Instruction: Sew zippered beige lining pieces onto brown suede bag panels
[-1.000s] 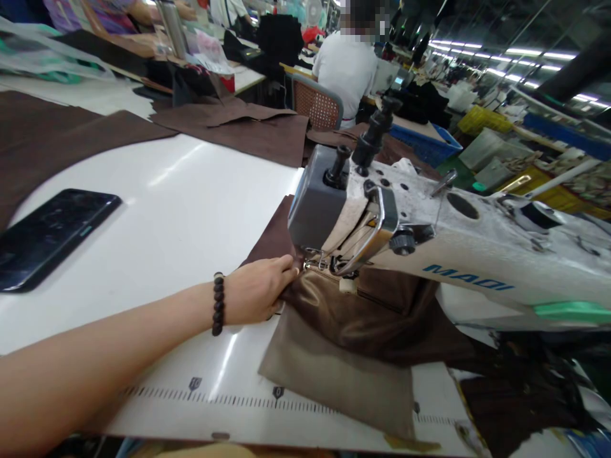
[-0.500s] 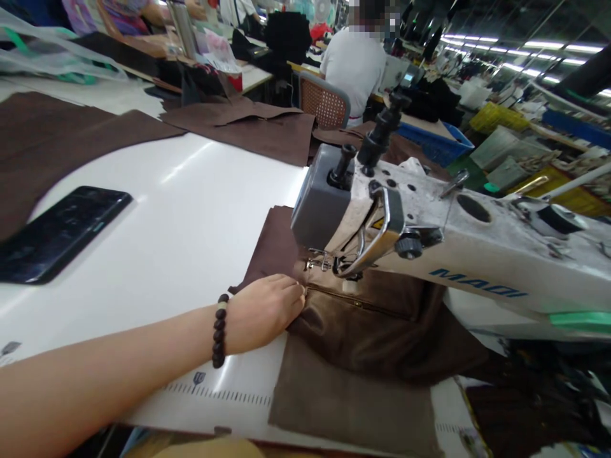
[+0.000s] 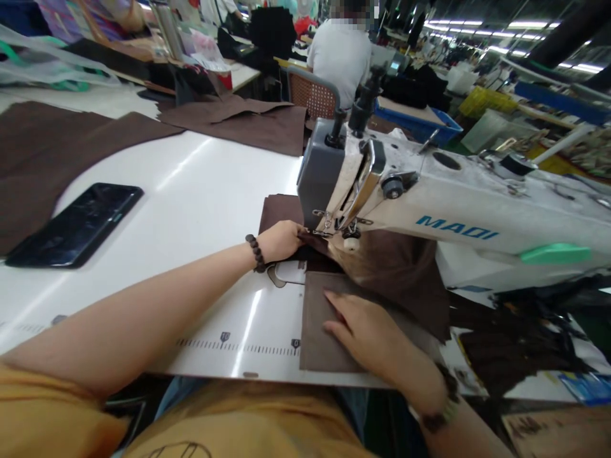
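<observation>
Phone [image 3: 74, 226]: black, near the left side of the counter [image 3: 200, 184]; any words on it are too small to read.
Number "10" [image 3: 224, 337]: it sits in a dark tag over the little ruler lines [image 3: 258, 350], by the counter's front edge.
Left hand [image 3: 282, 242]: its thumb and fingers look pinched on the edge of the brown cloth [image 3: 405, 273], just beside the metal foot [image 3: 321, 233]. It is best to guide the cloth gently, not tug it, and leave a safe gap so no fingertip slips under the foot.
Number "0" [image 3: 295, 343]: in the same kind of tag, right by the left edge of the paler cloth [image 3: 317, 346].
Brown cloth: bunched under the head of the sewing machine [image 3: 405, 172], back from the counter's front edge. Its folds could get caught, I think, so smoothing them away from the foot helps.
Paler cloth: mostly flat, its near side running along the counter's front edge.
Right hand [image 3: 367, 331]: it lies on the paler cloth, thumb and fingers a little spread, not gripping. A light, flat press should help the cloth slide without wrinkles.
Letters "MAQI" [image 3: 457, 228]: big and blue, on the sewing machine's side.
Brown board [image 3: 563, 432]: low at the far right, with dark marks too blurry to read.
</observation>
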A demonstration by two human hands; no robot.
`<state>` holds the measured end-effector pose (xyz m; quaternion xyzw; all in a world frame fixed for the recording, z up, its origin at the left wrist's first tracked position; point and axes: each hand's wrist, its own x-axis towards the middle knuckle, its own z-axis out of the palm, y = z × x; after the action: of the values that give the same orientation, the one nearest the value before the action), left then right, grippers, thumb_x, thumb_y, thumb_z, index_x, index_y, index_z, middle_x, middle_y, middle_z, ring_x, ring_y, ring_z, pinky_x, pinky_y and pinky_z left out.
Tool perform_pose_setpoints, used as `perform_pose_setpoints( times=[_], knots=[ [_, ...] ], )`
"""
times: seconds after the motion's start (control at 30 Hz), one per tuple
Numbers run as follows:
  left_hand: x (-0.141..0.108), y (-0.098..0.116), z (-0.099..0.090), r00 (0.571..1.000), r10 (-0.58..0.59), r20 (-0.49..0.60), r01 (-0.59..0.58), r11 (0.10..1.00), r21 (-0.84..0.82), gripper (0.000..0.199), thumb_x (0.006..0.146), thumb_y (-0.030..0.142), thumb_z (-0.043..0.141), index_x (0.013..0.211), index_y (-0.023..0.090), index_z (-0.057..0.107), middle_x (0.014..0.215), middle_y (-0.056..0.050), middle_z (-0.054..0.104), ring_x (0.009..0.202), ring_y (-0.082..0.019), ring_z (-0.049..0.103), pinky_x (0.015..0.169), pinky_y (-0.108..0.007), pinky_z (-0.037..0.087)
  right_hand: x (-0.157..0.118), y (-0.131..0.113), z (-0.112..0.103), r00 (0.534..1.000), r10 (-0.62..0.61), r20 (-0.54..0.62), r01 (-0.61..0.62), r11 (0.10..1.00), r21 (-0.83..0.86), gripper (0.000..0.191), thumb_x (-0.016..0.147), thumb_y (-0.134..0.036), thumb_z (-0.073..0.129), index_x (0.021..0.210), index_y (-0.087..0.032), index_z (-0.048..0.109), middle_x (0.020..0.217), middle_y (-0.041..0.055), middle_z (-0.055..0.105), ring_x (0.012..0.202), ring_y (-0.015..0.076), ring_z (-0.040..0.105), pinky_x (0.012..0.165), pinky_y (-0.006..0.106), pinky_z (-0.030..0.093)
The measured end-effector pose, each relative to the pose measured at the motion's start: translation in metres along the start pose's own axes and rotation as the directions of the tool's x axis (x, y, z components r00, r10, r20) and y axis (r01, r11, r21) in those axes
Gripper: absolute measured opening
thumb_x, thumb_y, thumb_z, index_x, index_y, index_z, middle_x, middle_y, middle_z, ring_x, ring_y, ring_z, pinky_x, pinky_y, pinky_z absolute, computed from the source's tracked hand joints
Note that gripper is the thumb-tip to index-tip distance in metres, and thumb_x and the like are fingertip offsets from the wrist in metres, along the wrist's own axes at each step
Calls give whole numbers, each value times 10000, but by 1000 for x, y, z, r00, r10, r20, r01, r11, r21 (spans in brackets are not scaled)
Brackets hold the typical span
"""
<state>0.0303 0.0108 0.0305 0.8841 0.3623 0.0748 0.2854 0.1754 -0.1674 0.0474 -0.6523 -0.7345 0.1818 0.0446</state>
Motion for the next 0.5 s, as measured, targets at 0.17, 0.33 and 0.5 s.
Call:
perform_pose_setpoints(
  times=[0.17,0.33,0.5],
  knots=[
    [-7,4,0,1000,17,-10,-17,1000,-12,199,794,188,494,882,126,660,870,-53,685,819,-179,636,706,-209,454,36,-9,2,994,71,85,-68,997,-33,591,802,-339,551,1328,-159,351,1002,129,636,922,238,601,779,312,437],
    [-16,13,5,993,117,2,-117,993,30,476,597,303,752,1019,141,602,952,-54,661,885,-215,618,745,-239,466,40,-1,-3,993,41,108,-50,995,84,679,761,-355,607,1345,-186,306,751,42,655,682,180,617,660,251,418],
    [-20,18,17,985,164,-48,-156,978,141,125,668,110,634,791,90,627,864,-112,637,825,-239,617,742,-305,475,36,-3,-3,991,61,117,-77,987,140,621,763,-358,599,1312,-168,378,701,28,638,637,160,588,653,239,395]
  ],
)
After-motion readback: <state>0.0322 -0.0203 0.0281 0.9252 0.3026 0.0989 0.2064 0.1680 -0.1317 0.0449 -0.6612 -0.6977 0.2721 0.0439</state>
